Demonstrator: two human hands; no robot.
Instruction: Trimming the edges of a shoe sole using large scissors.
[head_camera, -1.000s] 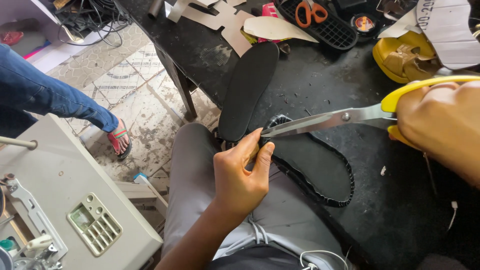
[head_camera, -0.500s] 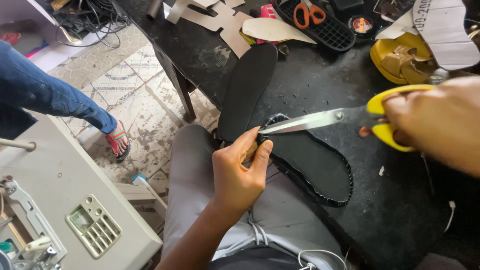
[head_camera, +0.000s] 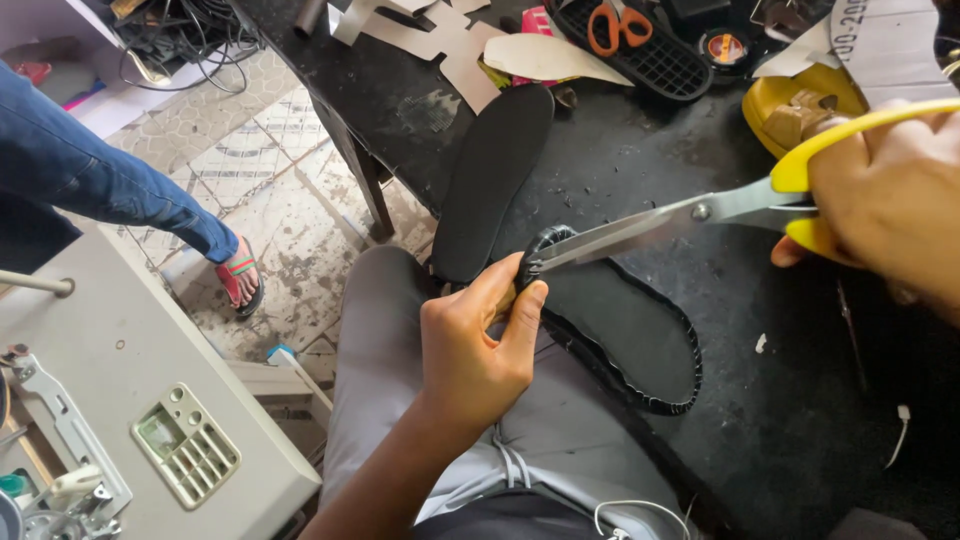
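— Fingers first: how do they sit?

— Fingers (head_camera: 520, 325) and thumb of the left hand (head_camera: 470, 350) are pressed together in a pinch on the near end of the black shoe sole with a ribbed stitched edge (head_camera: 625, 335). That sole lies flat on the black worktable (head_camera: 800, 420), its pinched end jutting over the table edge above the grey-trousered lap (head_camera: 400, 330).

— And the other hand?

— Closed around the handles of the yellow-handled steel scissors (head_camera: 690, 215) is the right hand (head_camera: 885, 200); the blade tips touch the sole's rim right beside the left thumb. Whether the blades are slightly parted I cannot tell.

— Anything else close by?

— A plain flat black sole (head_camera: 490, 185) lies just beside the ribbed one, angled away.

— Containers?

— A black perforated plastic tray (head_camera: 665, 65) at the far edge holds orange-handled scissors (head_camera: 617, 22) and a small round tin (head_camera: 725, 47). A yellow plastic bowl (head_camera: 775, 100) near the right hand holds what look like tan scraps, partly hidden.
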